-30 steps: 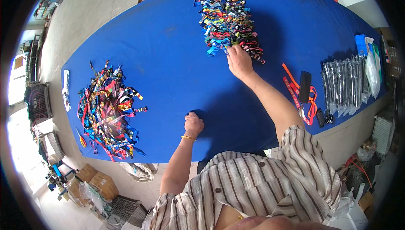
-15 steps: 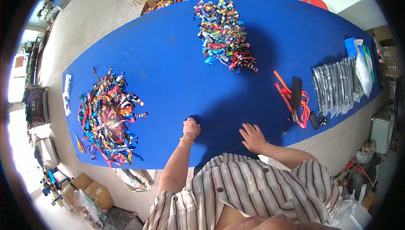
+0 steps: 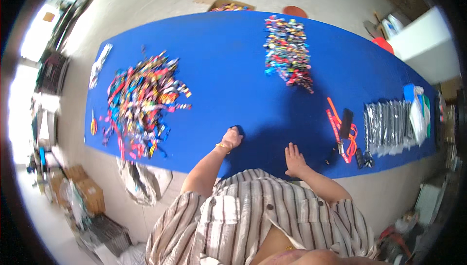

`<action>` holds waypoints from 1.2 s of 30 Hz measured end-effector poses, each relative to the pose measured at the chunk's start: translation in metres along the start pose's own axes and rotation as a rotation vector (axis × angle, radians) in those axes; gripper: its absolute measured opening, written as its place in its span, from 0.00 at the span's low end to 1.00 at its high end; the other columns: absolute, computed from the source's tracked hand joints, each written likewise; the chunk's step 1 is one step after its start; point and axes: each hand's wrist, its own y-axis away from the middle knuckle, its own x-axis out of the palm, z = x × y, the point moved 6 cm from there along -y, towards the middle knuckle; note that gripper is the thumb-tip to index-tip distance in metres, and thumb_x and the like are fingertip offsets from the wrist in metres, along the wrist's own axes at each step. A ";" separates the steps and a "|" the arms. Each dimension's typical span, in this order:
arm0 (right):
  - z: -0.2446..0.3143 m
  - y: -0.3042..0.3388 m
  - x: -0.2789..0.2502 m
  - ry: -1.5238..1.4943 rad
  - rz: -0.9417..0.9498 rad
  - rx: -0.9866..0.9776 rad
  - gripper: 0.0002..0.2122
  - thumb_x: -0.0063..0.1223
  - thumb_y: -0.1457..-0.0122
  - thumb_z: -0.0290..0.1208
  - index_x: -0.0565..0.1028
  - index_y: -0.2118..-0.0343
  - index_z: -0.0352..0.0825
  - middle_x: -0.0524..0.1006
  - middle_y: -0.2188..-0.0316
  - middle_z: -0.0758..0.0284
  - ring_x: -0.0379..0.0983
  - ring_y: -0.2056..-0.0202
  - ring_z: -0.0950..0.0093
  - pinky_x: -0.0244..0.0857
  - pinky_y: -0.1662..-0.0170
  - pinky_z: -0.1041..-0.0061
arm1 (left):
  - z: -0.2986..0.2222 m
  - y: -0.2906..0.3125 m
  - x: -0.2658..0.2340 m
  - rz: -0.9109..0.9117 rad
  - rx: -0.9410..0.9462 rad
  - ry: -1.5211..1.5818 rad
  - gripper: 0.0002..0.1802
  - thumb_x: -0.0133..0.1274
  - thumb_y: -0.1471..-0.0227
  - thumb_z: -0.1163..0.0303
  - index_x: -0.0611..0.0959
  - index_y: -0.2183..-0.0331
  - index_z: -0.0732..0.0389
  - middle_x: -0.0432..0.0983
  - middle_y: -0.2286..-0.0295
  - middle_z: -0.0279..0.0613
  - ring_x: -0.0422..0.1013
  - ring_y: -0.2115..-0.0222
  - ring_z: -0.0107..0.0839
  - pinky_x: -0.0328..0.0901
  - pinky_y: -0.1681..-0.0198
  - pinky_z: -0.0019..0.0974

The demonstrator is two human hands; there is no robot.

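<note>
My left hand (image 3: 234, 139), with a yellow bracelet at the wrist, rests curled on the blue table near its front edge. A dark patch shows at its far side, shadow or a small dark thing; what the fingers hold, if anything, is hidden. My right hand (image 3: 295, 160) lies flat on the tabletop with its fingers stretched out and holds nothing. To the left of my left hand spreads a loose heap of colourful fabric straps (image 3: 146, 102). Farther off stands a neater stack of bundled colourful straps (image 3: 288, 48).
Right of my right hand lie a red-orange lanyard (image 3: 335, 125), a black phone-like slab (image 3: 346, 123) and small black items. Clear-wrapped dark packets (image 3: 389, 124) line the right end. Scissors with yellow-red handles (image 3: 93, 127) lie far left. A cardboard box (image 3: 232, 6) stands beyond the table.
The whole view has shifted and turned, so the table and heaps appear displaced. My left hand stays curled on the table; my right hand stays flat, its fingers now pointing more straight ahead.
</note>
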 end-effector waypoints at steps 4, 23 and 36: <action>-0.006 -0.004 0.001 -0.024 0.017 0.064 0.54 0.69 0.57 0.44 0.43 0.35 0.26 0.37 0.33 0.48 0.39 0.33 0.51 0.55 0.38 0.55 | 0.026 0.035 -0.016 0.018 -0.146 0.216 0.19 0.59 0.53 0.61 0.78 0.65 0.67 0.78 0.65 0.57 0.73 0.57 0.53 0.68 0.55 0.48; 0.018 -0.027 -0.008 -0.100 0.153 0.252 0.57 0.70 0.58 0.47 0.40 0.35 0.26 0.32 0.32 0.50 0.43 0.33 0.52 0.52 0.35 0.60 | 0.254 0.029 0.046 -0.166 -0.277 -0.005 0.10 0.54 0.59 0.69 0.84 0.74 0.65 0.80 0.68 0.55 0.78 0.64 0.47 0.72 0.62 0.42; 0.011 -0.027 -0.003 -0.211 0.191 0.384 0.55 0.68 0.56 0.48 0.42 0.35 0.24 0.32 0.32 0.49 0.50 0.35 0.52 0.53 0.36 0.61 | 0.250 -0.016 0.067 0.010 -0.181 -0.007 0.03 0.56 0.65 0.71 0.83 0.81 0.58 0.80 0.76 0.45 0.78 0.72 0.41 0.72 0.70 0.38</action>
